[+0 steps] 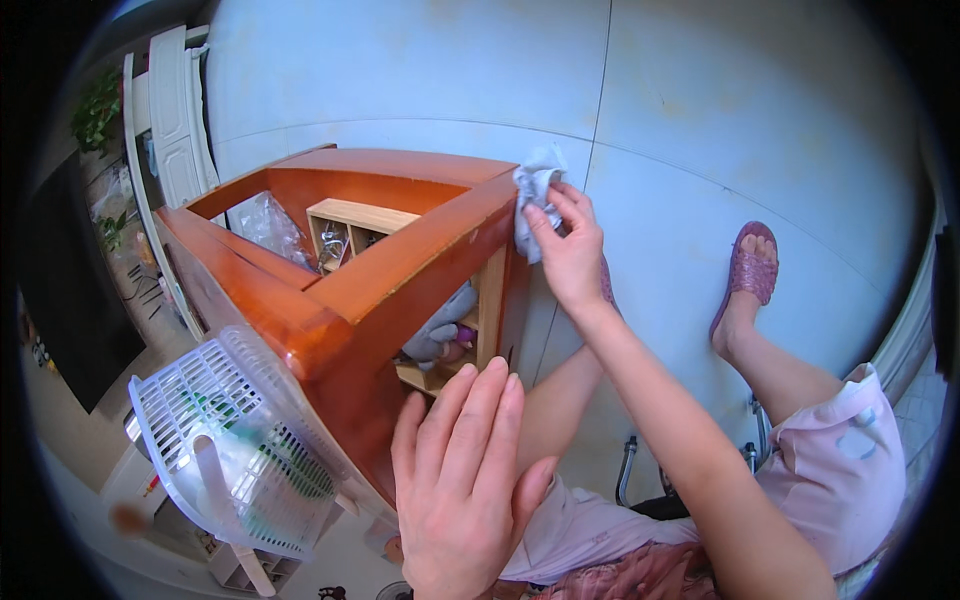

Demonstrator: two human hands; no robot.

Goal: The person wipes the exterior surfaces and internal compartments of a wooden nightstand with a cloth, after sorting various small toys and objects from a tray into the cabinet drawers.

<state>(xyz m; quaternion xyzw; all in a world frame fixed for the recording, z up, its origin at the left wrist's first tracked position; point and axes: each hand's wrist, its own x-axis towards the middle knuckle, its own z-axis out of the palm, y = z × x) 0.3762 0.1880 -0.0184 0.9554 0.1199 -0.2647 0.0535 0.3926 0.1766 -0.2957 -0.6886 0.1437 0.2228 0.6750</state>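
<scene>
A crumpled pale grey-white cloth [534, 196] is pinched in the fingers of my right hand [571, 251]. The cloth lies against the far right corner of a glossy orange-brown wooden furniture frame [405, 259]. Along the frame's near top edge, the finish looks worn and chipped. My left hand [461, 480] is in front of the frame's open side, back upward, fingers stretched out and thumb spread, with nothing in it. Whether its fingertips touch the wood I cannot tell. Behind those fingers, a grey plush toy [442, 330] sits in a light wood shelf [491, 304] within the frame.
A white plastic lattice basket [199, 375] holding items stands against the frame's left side. Through the top opening show a clear plastic bag [270, 225] and a light wood compartment unit [364, 214]. Pale floor tiles [712, 97] spread beyond; my sandalled foot [754, 262] rests at right.
</scene>
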